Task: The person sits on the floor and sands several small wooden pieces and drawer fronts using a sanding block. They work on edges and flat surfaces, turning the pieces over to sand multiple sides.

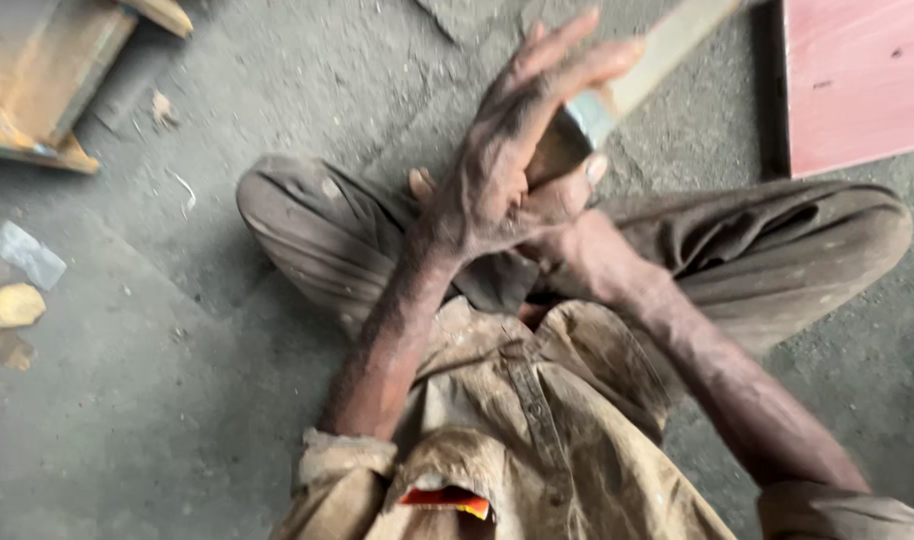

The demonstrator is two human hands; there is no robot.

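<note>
- Nearest the camera, the person's dusty tan button-front shirt (537,440) fills the bottom of the view, with rolled cuffs on both forearms.
- The left forearm rises from the lower left cuff up and to the right; the right forearm comes in from the lower right corner and slants up to the left, so that the two wrists meet over the lap.
- The right hand (567,205) is closed around the dark handle of a flat, pale metal blade tool (637,70), thumb showing on the right side of the handle.
- The left hand (502,160) lies over the right one, its palm pressed against the handle end and its fingers stretched straight and loose towards the upper right, not curled around anything.
- The blade runs from the hands up and to the right, out of the top edge; it is blurred.
- Under the hands, the crossed legs in brown-grey trousers (757,250) rest on the grey concrete floor (177,380).
- Farther off, a pink flat board (857,80) lies at the upper right and a wooden frame piece (47,80) at the upper left.
</note>
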